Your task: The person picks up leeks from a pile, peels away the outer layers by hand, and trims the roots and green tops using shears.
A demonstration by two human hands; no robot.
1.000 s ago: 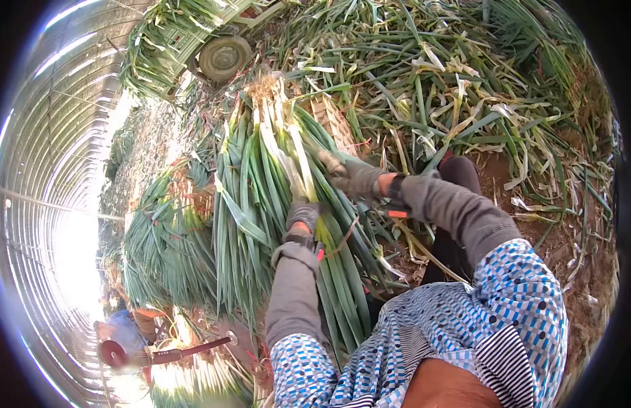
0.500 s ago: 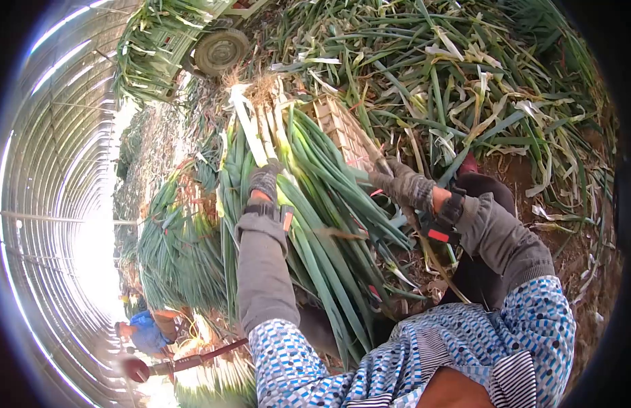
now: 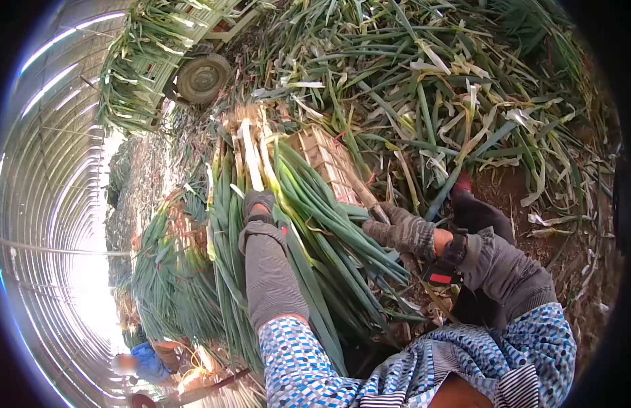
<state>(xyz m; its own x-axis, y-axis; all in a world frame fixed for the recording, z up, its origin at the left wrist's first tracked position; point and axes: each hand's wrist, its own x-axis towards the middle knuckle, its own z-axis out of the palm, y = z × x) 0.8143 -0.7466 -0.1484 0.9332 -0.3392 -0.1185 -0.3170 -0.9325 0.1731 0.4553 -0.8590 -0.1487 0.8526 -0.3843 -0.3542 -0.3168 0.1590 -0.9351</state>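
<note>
My left hand (image 3: 259, 204), in a grey glove, is closed around a green onion (image 3: 251, 156) whose white stem points up and away from me. Beneath that hand lies a big heap of green onions (image 3: 322, 211), root ends at the far side and long leaves trailing toward my lap. To the right, my gloved right hand (image 3: 405, 230) has its fingers wrapped round a brownish stalk (image 3: 363, 190). The stalk passes through the fist and reappears lower down. Beside it, a pale plastic crate (image 3: 325, 160) shows partly from under the leaves.
Loose leaves and trimmings (image 3: 410, 88) cover the ground ahead and right. A loaded cart with a wheel (image 3: 204, 78) stands at the far left. Another onion pile (image 3: 176, 272) lies left, with a person in blue (image 3: 151, 362) beyond. Hoops of a tunnel (image 3: 50, 204) curve overhead.
The view has tilted, so the cart and heap appear lower and further left. My left hand stays on the onion stem, and my right hand keeps its grip on the stalk, slightly lower in view.
</note>
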